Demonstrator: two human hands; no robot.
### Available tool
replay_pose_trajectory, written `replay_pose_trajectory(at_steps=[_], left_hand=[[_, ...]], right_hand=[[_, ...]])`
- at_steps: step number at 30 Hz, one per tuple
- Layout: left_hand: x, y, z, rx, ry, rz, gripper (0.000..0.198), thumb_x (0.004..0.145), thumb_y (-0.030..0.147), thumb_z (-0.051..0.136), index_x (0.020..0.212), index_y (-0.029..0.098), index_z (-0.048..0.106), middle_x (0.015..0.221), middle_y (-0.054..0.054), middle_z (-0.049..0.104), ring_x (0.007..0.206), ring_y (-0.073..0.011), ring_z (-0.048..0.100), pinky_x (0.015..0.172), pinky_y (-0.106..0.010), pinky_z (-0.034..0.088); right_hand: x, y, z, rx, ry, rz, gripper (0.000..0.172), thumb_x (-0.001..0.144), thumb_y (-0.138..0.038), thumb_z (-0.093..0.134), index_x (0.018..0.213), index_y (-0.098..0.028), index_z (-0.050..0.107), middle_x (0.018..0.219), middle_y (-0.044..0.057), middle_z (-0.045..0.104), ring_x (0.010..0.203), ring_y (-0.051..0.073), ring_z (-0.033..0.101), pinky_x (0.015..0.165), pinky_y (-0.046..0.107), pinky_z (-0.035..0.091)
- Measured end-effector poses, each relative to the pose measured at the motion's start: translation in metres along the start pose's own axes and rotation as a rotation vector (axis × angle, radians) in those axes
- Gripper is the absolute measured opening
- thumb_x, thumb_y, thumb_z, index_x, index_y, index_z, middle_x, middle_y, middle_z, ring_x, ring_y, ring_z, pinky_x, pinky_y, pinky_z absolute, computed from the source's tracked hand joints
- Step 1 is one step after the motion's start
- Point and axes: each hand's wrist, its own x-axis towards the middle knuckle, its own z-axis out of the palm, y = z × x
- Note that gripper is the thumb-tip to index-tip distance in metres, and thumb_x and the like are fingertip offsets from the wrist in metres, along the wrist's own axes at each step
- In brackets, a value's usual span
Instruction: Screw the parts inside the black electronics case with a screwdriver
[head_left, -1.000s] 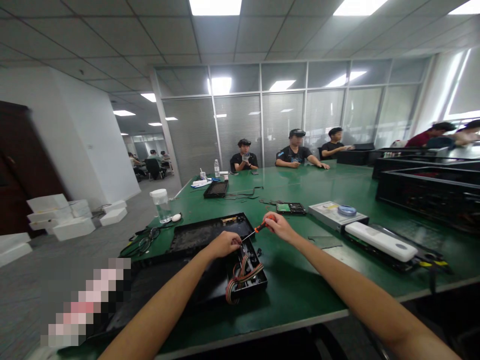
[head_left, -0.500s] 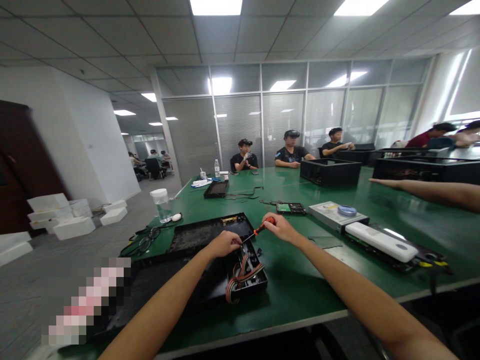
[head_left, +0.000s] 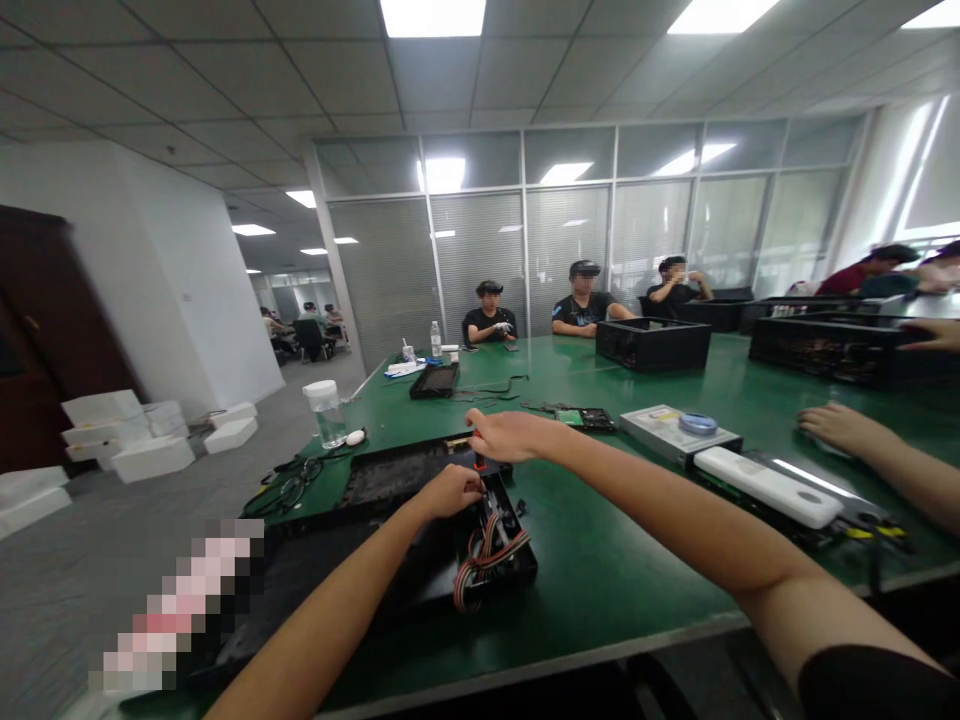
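Observation:
My right hand (head_left: 501, 436) is closed around the handle of a screwdriver (head_left: 480, 463), of which a bit of orange and black shows below the fingers. The tool stands nearly upright over the far right corner of a black metal computer case part (head_left: 420, 570). Just beneath it, my left hand (head_left: 452, 490) has its fingers pinched together at the same corner; what they hold, if anything, is hidden. Striped ribbon cables (head_left: 487, 562) spill over the right end of the case part. Behind lies a second shallow black panel (head_left: 397, 470).
To the right lie a silver optical drive (head_left: 667, 428) with a blue roll (head_left: 697, 424) on it, a white long case (head_left: 769, 487) and pliers (head_left: 874, 530). A co-worker's hand (head_left: 836, 427) rests near them. A water jar (head_left: 325, 415) and cables (head_left: 289, 480) are left. Black boxes (head_left: 652, 343) stand farther back.
My right hand has moved left and swung the screwdriver from a slant to nearly upright. The left hand has barely moved. At right, a co-worker's arms have shifted.

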Motion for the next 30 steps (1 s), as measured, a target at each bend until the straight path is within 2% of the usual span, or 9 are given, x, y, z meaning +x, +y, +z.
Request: replay_pose_trajectory(at_steps=[2,5,9,12,16,21,23,26,30], left_hand=[[0.0,0.0,-0.001,-0.015,-0.008,0.002,0.016,0.074,0.018,0.054,0.086,0.013,0.065,0.073,-0.002,0.064,0.067,-0.0129,0.057,0.063,-0.02,0.041],[-0.001,0.0,-0.001,-0.034,-0.002,0.016,0.015,0.074,0.018,0.055,0.084,0.013,0.065,0.073,-0.003,0.064,0.067,-0.0132,0.057,0.063,-0.021,0.04],[-0.002,-0.001,-0.002,-0.048,0.002,0.021,0.015,0.074,0.016,0.055,0.083,0.013,0.066,0.073,-0.003,0.064,0.066,-0.0127,0.056,0.062,-0.02,0.04],[-0.002,-0.001,-0.002,-0.017,0.014,0.02,0.014,0.072,0.015,0.055,0.08,0.013,0.067,0.068,-0.001,0.063,0.063,-0.0121,0.055,0.061,-0.02,0.039],[-0.003,-0.001,-0.003,0.009,0.023,0.019,0.013,0.072,0.014,0.055,0.077,0.013,0.066,0.064,0.0,0.06,0.062,-0.0116,0.054,0.061,-0.02,0.039],[-0.004,-0.001,-0.001,0.066,0.017,0.021,0.012,0.073,0.014,0.053,0.079,0.014,0.063,0.067,0.0,0.059,0.064,-0.0119,0.054,0.062,-0.02,0.039],[-0.007,0.0,0.0,0.115,0.02,0.043,0.012,0.075,0.015,0.051,0.082,0.015,0.06,0.072,-0.001,0.059,0.067,-0.0124,0.054,0.064,-0.02,0.039],[-0.012,0.001,0.001,0.195,0.023,0.097,0.012,0.078,0.015,0.048,0.087,0.017,0.056,0.083,-0.002,0.059,0.076,-0.0142,0.054,0.07,-0.021,0.039],[-0.014,0.003,0.001,0.278,-0.017,0.156,0.013,0.082,0.015,0.044,0.092,0.019,0.051,0.09,-0.003,0.057,0.082,-0.0154,0.053,0.074,-0.022,0.04]], right_hand=[[0.01,-0.007,-0.004,-0.024,-0.037,-0.04,0.042,0.087,-0.047,0.031,0.1,-0.014,0.055,0.085,0.013,0.066,0.075,0.023,0.061,0.064,0.029,0.039],[0.017,-0.012,-0.003,-0.162,0.029,0.103,0.052,0.085,-0.052,0.028,0.084,-0.011,0.06,0.084,0.019,0.065,0.08,0.029,0.061,0.066,0.035,0.04],[0.015,-0.014,0.003,-0.164,0.035,0.106,0.047,0.085,-0.048,0.03,0.098,-0.011,0.056,0.085,0.018,0.065,0.078,0.027,0.061,0.067,0.036,0.04],[0.01,-0.014,0.003,-0.168,0.008,0.11,0.051,0.085,-0.051,0.028,0.088,-0.011,0.059,0.085,0.019,0.065,0.082,0.028,0.061,0.069,0.036,0.04],[0.006,-0.013,0.001,-0.147,0.001,0.082,0.052,0.086,-0.052,0.027,0.097,-0.012,0.057,0.087,0.017,0.065,0.08,0.027,0.061,0.068,0.034,0.04],[-0.001,-0.003,0.008,-0.1,0.084,0.127,0.059,0.084,-0.058,0.027,0.076,-0.012,0.062,0.077,0.018,0.065,0.077,0.028,0.06,0.065,0.034,0.039],[-0.012,0.01,0.019,0.039,0.145,0.126,0.052,0.085,-0.055,0.03,0.079,-0.014,0.062,0.073,0.013,0.064,0.073,0.024,0.059,0.064,0.031,0.039],[-0.039,0.042,0.051,0.405,0.212,0.103,0.042,0.085,-0.05,0.034,0.078,-0.018,0.061,0.067,0.005,0.061,0.064,0.015,0.056,0.06,0.025,0.039],[-0.07,0.09,0.101,1.131,0.169,0.322,0.042,0.082,-0.054,0.037,0.078,-0.016,0.055,0.048,-0.004,0.044,0.038,0.008,0.037,0.036,0.02,0.031]])
